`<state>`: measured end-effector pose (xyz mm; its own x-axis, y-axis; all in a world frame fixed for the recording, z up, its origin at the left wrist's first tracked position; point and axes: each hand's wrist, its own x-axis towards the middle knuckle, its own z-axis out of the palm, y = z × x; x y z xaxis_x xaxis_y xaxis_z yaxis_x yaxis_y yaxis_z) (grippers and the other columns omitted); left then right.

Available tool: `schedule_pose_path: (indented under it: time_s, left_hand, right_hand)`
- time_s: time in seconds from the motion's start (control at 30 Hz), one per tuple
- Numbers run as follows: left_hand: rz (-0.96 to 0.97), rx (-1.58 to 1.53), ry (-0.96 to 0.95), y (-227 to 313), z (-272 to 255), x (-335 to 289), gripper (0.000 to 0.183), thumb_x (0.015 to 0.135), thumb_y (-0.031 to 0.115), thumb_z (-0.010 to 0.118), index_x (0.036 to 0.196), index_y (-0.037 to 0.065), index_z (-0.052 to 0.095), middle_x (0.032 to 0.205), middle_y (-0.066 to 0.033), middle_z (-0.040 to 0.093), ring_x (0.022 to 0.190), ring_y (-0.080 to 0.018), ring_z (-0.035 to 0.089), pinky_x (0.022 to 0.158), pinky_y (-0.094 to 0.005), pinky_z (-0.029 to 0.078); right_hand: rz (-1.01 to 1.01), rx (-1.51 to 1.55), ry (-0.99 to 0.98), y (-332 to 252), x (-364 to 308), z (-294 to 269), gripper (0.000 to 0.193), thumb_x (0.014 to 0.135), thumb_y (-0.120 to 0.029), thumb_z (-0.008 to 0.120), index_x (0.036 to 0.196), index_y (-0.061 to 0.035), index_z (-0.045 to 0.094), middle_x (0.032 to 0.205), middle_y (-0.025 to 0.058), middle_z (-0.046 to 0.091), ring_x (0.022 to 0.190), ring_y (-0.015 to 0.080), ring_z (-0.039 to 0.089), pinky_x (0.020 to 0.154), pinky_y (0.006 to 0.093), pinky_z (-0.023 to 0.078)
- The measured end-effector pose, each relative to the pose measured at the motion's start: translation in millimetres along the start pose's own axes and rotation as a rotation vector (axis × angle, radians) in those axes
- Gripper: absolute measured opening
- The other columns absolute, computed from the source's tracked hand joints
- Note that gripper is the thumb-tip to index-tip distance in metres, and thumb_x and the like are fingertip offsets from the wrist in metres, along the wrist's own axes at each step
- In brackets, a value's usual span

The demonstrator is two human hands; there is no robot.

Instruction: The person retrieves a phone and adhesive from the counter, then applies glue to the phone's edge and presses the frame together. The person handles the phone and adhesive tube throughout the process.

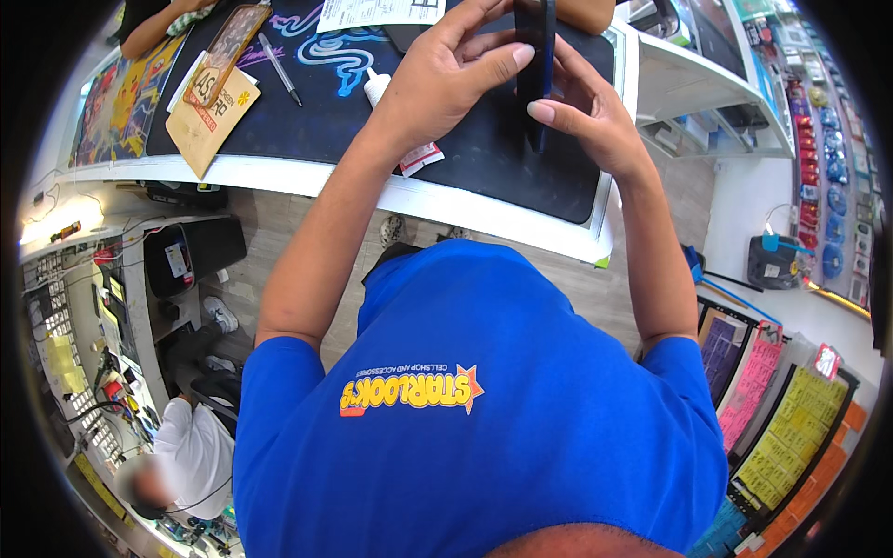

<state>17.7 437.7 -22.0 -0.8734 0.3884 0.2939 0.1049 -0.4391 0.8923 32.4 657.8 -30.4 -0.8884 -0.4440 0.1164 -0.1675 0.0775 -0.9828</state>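
A thin dark slab that looks like a phone (536,79) stands nearly edge-on to me above the right half of the black desk mat (465,177). My left hand (456,74) grips its left side, thumb pressed near the edge. From the other side my right hand (591,116) holds it, with its thumb by the lower part and its fingers behind. The slab's faces are mostly turned from view. Close to my left wrist lies a white bottle (377,88) with a narrow tip. A small red and white packet (421,158) rests below that wrist.
Farther left on the mat are a pen (281,70), a brown paper envelope (209,126) and a long brown-edged case (228,51). Printed paper (381,11) lies at the far edge. Another person's arm (153,28) reaches in there. A person in white (195,456) sits lower left.
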Motion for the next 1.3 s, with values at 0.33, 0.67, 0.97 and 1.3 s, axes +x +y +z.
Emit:
schedule_pose_path:
  time_s: [0.33,0.67,0.97,1.3]
  left_hand:
    - [0.041,0.124,-0.049,15,-8,2,0.076,0.093,0.000,0.066,0.161,0.005,0.032,0.148,-0.0123,0.049,0.128,-0.0167,0.055,0.112,-0.0324,0.045]
    - [0.045,0.110,-0.069,11,-15,4,0.074,0.094,0.002,0.064,0.161,0.005,0.032,0.143,-0.0130,0.053,0.124,-0.0184,0.057,0.111,-0.0336,0.047]
    - [0.023,0.114,-0.076,13,-14,3,0.074,0.094,0.002,0.063,0.161,0.006,0.032,0.139,-0.0142,0.054,0.122,-0.0197,0.059,0.108,-0.0337,0.049]
    - [0.041,0.143,-0.061,12,-14,3,0.073,0.094,0.001,0.063,0.160,0.006,0.033,0.142,-0.0142,0.053,0.125,-0.0193,0.058,0.110,-0.0335,0.048]
  right_hand:
    - [-0.007,0.064,-0.011,8,11,7,0.102,0.081,-0.022,0.087,0.164,-0.0070,0.030,0.152,0.0175,0.051,0.141,0.0304,0.048,0.117,0.0450,0.037]
    - [0.004,0.053,0.046,1,8,18,0.102,0.081,-0.020,0.087,0.164,-0.0057,0.029,0.152,0.0190,0.050,0.141,0.0310,0.048,0.118,0.0466,0.036]
    - [-0.007,0.059,0.063,3,7,19,0.102,0.081,-0.018,0.087,0.163,-0.0050,0.028,0.152,0.0195,0.049,0.140,0.0311,0.049,0.119,0.0484,0.037]
    - [-0.038,0.060,0.079,5,9,22,0.101,0.081,-0.019,0.087,0.163,-0.0054,0.030,0.150,0.0192,0.051,0.137,0.0291,0.053,0.117,0.0475,0.040]
